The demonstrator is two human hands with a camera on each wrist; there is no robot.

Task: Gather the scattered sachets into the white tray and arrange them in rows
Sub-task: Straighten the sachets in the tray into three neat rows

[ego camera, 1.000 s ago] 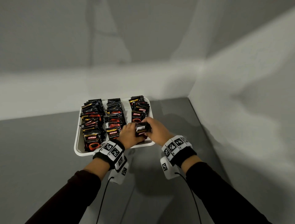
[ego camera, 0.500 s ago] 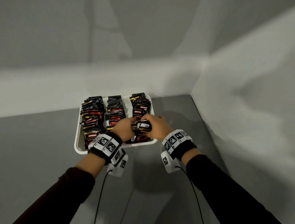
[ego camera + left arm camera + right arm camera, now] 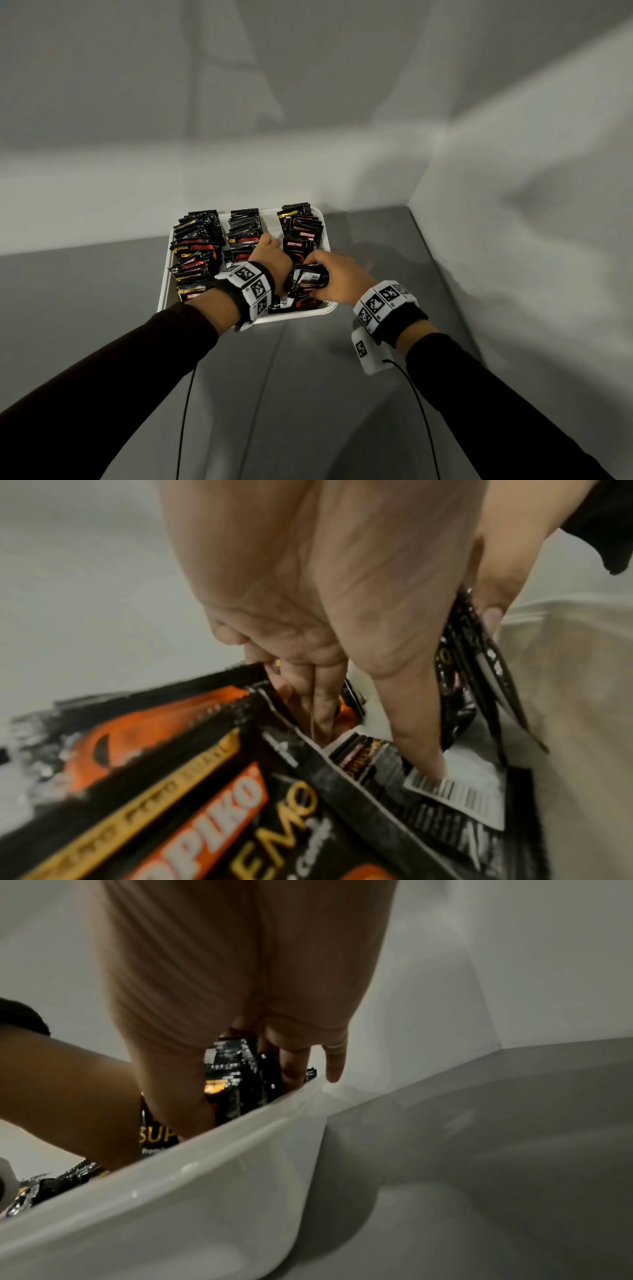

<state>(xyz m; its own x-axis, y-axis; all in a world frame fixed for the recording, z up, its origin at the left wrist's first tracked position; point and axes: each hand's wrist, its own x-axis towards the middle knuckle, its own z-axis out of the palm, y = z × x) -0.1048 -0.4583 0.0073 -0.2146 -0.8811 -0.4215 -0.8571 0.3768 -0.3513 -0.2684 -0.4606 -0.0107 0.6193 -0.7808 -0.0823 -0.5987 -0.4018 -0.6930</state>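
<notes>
A white tray holds three rows of black and red sachets standing on edge. My right hand grips a small bundle of sachets over the near end of the right row. The left hand reaches down between the middle and right rows. In the left wrist view the left hand has straight fingers pushed in behind an upright sachet, and the thumb rests on a barcode sachet. The right wrist view shows my right hand round the bundle just inside the tray rim.
The tray sits on a grey tabletop in a corner, with white walls close behind it and to its right. Black cables run from both wrist cameras toward the near edge.
My left hand has let go of the bundle and moved forward into the gap between the middle and right rows. The right hand still holds the bundle, a little further in.
</notes>
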